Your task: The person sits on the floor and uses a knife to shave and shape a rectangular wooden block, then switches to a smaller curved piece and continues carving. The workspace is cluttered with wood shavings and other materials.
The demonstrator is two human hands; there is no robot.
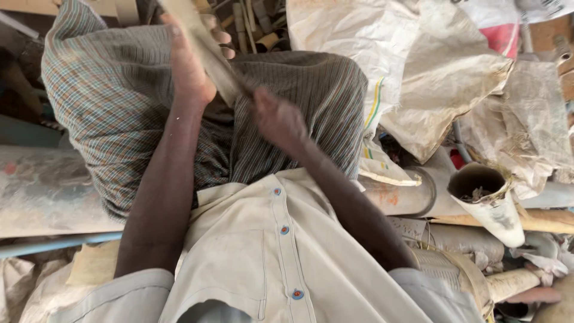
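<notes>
Wooden strip (206,51), pale and flat, slants over the lap of the seated person, above the checked cloth (113,107) covering the knees. Left hand (188,63) clasps its upper length, fingers wrapped round. Right hand (278,119) is clenched at its lower end, blurred; what it grips cannot be told. Right of the strip lie crumpled whitish sacks (382,54), one with a red patch (501,37). Lower right of it stands a grey open-mouthed pipe (487,200).

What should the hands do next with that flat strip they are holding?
Probably slide the right hand further along the flat strip, since the left hand grips its upper part above the lap and the right hand sits at its blurred lower end.
</notes>
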